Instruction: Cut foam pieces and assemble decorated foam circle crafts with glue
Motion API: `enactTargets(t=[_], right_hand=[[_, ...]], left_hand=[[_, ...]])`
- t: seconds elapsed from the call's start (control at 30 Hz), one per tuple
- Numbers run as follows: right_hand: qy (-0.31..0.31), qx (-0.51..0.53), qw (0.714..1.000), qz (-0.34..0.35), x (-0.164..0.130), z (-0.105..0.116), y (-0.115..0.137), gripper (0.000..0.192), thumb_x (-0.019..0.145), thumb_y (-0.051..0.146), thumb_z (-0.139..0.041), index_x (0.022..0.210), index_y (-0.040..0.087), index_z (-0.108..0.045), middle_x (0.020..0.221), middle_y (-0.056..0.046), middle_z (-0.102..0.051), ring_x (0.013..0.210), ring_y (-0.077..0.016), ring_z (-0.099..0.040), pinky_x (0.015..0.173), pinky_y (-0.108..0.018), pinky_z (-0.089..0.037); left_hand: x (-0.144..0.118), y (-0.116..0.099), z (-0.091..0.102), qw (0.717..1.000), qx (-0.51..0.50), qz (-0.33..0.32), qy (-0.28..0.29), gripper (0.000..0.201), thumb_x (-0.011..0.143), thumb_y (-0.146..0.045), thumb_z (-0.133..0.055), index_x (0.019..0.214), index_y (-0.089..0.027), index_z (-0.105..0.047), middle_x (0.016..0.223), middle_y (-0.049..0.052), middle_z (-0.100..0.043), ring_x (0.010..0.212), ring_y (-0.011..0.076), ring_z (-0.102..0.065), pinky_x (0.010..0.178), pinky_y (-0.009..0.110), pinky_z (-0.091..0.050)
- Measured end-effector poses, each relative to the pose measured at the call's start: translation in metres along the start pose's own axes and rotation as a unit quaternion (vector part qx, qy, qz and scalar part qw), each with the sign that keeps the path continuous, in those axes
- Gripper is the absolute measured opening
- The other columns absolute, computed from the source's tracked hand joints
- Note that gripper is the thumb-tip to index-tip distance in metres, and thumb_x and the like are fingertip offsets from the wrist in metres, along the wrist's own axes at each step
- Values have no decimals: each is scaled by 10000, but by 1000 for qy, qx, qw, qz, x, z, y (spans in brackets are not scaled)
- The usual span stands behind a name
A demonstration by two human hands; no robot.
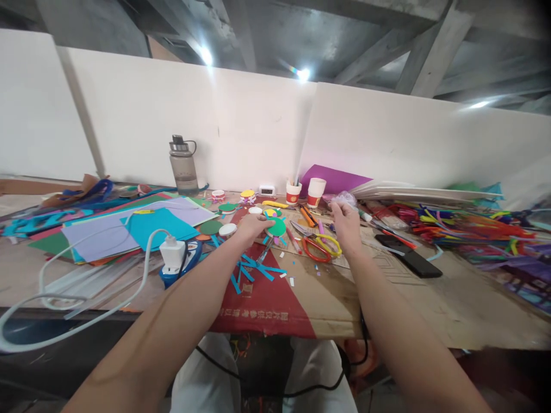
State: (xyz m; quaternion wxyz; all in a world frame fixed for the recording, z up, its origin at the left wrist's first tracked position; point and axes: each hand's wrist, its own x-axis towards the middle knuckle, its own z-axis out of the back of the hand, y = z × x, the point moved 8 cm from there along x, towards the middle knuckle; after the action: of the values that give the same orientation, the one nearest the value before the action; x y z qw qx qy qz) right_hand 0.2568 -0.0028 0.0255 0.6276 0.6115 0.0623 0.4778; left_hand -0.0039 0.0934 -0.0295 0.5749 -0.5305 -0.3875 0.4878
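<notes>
My left hand is closed, its fingertips pinching a green paper disc with small blue strips showing at its lower edge. Below it lie several blue paper strips on the cardboard. My right hand is raised to the right, fingers drawn together; whatever they may hold is too small to make out. A crumpled clear plastic bag is just behind it. Between my hands lie scissors with orange handles and scissors with yellow handles, partly overlapping.
Coloured paper sheets, a white charger with its cable and a water bottle are at left. Paper cups stand at the back. A black phone and colourful pipe cleaners lie at right.
</notes>
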Motion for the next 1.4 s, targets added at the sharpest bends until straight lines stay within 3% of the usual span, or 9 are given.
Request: enactTargets(t=[0.1, 0.17, 0.3, 0.5, 0.73, 0.9, 1.17, 1.3, 1.4], right_hand=[[101, -299, 949, -15, -2, -11, -10, 283, 912, 338, -483, 999, 155, -680, 979, -98, -716, 882, -198, -646, 770, -290, -459], [155, -398, 904, -36, -7, -20, -18, 270, 906, 316, -510, 1000, 150, -701, 1017, -137, -722, 952, -236, -665, 794, -306, -466], [179, -464, 864, -70, -6, -32, -19, 276, 904, 262, -525, 1026, 107, -718, 1091, -223, -700, 1059, -291, -664, 838, -335, -478], [207, -509, 829, -104, 7, -52, -20, 280, 803, 210, -673, 1059, 106, -718, 1099, -224, -702, 1055, -291, -680, 842, -341, -509], [188, -472, 859, -70, 10, -62, -21, 302, 729, 234, -739, 995, 93, -727, 1007, -227, -713, 991, -314, -695, 816, -349, -518], [115, -397, 911, -4, 17, -55, 2, 312, 885, 227, -503, 1014, 22, -697, 1093, -310, -651, 1047, -324, -644, 869, -396, -479], [155, -134, 975, 91, -16, -76, 30, 371, 928, 391, -413, 1083, 150, -648, 872, -70, -700, 748, -187, -622, 717, -306, -479], [159, 55, 985, 33, -24, -68, 24, 601, 837, 385, -556, 1384, 160, -448, 803, -32, -671, 650, -181, -584, 640, -316, -466], [181, 126, 975, 5, -23, -61, 25, 577, 837, 389, -551, 1378, 209, -463, 684, 17, -628, 568, -157, -538, 574, -291, -440]], left_hand=[[-5, -2, -4, 1000, 15, 8, 15, 232, 692, -280, -780, 716, -158, -585, 588, -18, -612, 507, 105, -562, 484, 208, -416], [-8, -3, -5, 1000, 17, 16, 14, 190, 735, -251, -744, 749, -163, -577, 559, -33, -582, 467, 93, -523, 456, 201, -382], [-9, -4, -3, 1000, 27, 15, 4, 222, 717, -275, -772, 760, -162, -585, 470, -69, -481, 394, 69, -427, 427, 194, -324], [-3, 4, 0, 999, 35, 19, -3, 217, 714, -268, -779, 743, -149, -599, 451, -61, -483, 380, 69, -420, 417, 195, -320], [-2, 4, -2, 1000, 9, 15, 3, 165, 758, -165, -720, 690, -139, -572, 478, -45, -512, 393, 71, -450, 415, 192, -332], [0, 4, -3, 1000, -3, 20, 8, 177, 768, -172, -710, 664, -133, -573, 507, -33, -533, 402, 65, -454, 427, 191, -351], [-1, 10, -5, 998, 9, 56, 35, 269, 742, -207, -751, 621, -149, -518, 478, -30, -526, 400, 71, -456, 447, 194, -391], [-4, 8, -4, 997, 35, 55, 38, 241, 772, -238, -723, 645, -154, -536, 495, -33, -532, 428, 76, -475, 469, 193, -406], [-1, 3, 1, 988, 154, 21, 24, 211, 809, -302, -669, 673, -161, -590, 521, -8, -573, 465, 117, -532, 509, 226, -441]])
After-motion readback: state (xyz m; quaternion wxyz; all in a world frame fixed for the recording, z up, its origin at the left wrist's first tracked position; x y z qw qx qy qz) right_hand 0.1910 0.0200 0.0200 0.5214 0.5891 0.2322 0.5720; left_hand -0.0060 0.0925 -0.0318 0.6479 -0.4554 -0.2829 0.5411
